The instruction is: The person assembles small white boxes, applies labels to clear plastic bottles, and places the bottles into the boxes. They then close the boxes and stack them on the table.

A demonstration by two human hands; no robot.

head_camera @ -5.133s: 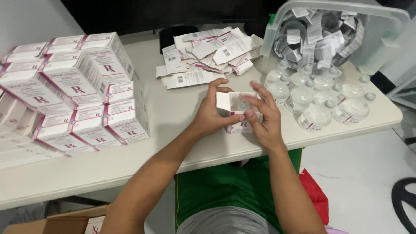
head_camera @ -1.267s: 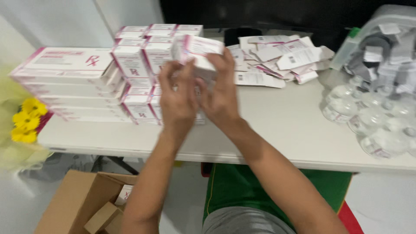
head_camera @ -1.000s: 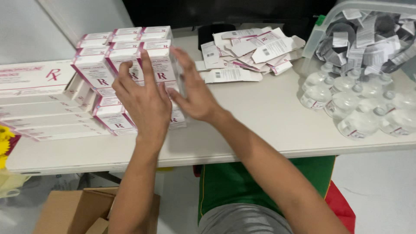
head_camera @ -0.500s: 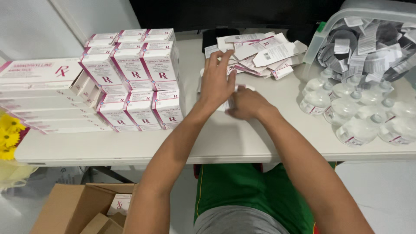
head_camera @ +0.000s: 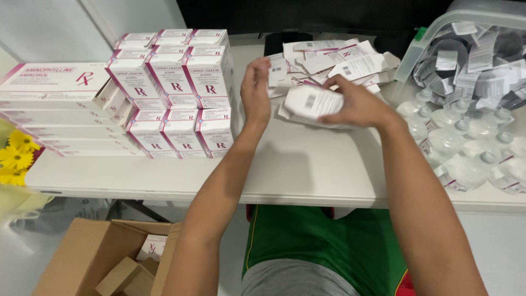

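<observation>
My right hand [head_camera: 357, 103] holds a flattened white carton [head_camera: 313, 103] above the white table [head_camera: 307, 164], just in front of a loose pile of flat white cartons [head_camera: 334, 60]. My left hand [head_camera: 256, 92] is raised beside it with fingers spread, close to the carton's left end; I cannot tell whether it touches it. Left of that hand stand stacks of small white-and-pink medicine boxes [head_camera: 175, 90].
Long flat pink-and-white boxes [head_camera: 60, 104] are stacked at the far left. Clear plastic bottles [head_camera: 466, 148] crowd the table's right side, under a clear tub of folded paper leaflets [head_camera: 471, 55]. An open brown cardboard box [head_camera: 104, 263] sits on the floor; yellow flowers [head_camera: 16, 159] at left.
Both hands left the stacked medicine boxes and moved right to the pile of flat cartons. My right hand has picked one carton up off the pile.
</observation>
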